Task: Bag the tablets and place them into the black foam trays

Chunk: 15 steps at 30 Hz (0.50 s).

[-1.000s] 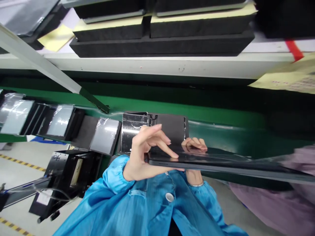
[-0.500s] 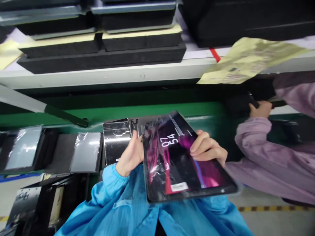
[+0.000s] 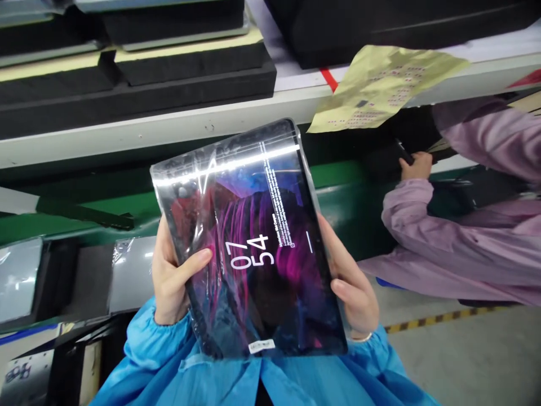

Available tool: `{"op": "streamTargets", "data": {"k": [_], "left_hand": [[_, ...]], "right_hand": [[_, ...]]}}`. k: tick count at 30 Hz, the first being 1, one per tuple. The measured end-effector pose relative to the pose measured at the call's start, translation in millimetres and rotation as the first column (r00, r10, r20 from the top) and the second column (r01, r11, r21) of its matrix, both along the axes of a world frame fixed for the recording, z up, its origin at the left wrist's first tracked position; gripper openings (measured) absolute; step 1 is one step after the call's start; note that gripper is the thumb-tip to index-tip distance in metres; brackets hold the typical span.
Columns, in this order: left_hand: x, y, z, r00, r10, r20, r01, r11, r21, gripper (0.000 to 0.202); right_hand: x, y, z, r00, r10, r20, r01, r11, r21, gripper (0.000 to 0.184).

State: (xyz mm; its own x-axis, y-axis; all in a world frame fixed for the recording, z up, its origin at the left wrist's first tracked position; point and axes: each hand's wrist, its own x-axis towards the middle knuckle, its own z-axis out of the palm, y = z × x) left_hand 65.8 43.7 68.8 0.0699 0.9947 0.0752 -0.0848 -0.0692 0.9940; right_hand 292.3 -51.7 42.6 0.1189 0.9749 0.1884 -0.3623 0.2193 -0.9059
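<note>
A tablet (image 3: 253, 254) with a lit lock screen reading 07 54 is held up before my chest, screen towards me. Clear plastic film, creased and shiny, covers its face, and a small white label (image 3: 262, 345) sits near its lower edge. My left hand (image 3: 175, 276) grips the left edge, thumb on the screen and the other fingers behind. On the opposite edge my right hand (image 3: 353, 282) is closed, its thumb at the rim. The fingers under the tablet are hidden.
Above runs a white shelf (image 3: 203, 127) bearing black foam blocks (image 3: 194, 73); a yellow printed sheet (image 3: 380, 87) hangs over its edge. Film-covered tablets (image 3: 133, 270) lie at left. At right, a co-worker's hand (image 3: 418, 166) in a mauve sleeve holds a dark object.
The tablet has been lifted and turned to face me more squarely. My right hand has moved from across the screen to its right edge; my left thumb now lies on the screen.
</note>
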Motion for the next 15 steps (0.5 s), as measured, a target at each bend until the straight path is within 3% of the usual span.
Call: {"op": "streamTargets", "data": {"k": [2,9,15], "left_hand": [[2.4,-0.8,0.6,1.000,0.004,0.013,-0.004,1.000,0.003,0.068],[2.1,-0.3,-3.0,1.000,-0.012,0.004,0.011,1.000,0.014,0.066],[3.5,0.4,-1.8,0.999,-0.030,0.025,0.030,0.999,0.015,0.071]], "right_hand": [[1.7,-0.6,2.8,0.998,-0.033,0.050,0.033,0.999,0.010,0.059],[5.7,-10.3,0.6,0.998,0.038,0.050,-0.034,0.997,-0.076,0.075],[5.4,-5.1,4.9,0.999,0.048,0.009,-0.048,0.997,-0.058,0.073]]}}
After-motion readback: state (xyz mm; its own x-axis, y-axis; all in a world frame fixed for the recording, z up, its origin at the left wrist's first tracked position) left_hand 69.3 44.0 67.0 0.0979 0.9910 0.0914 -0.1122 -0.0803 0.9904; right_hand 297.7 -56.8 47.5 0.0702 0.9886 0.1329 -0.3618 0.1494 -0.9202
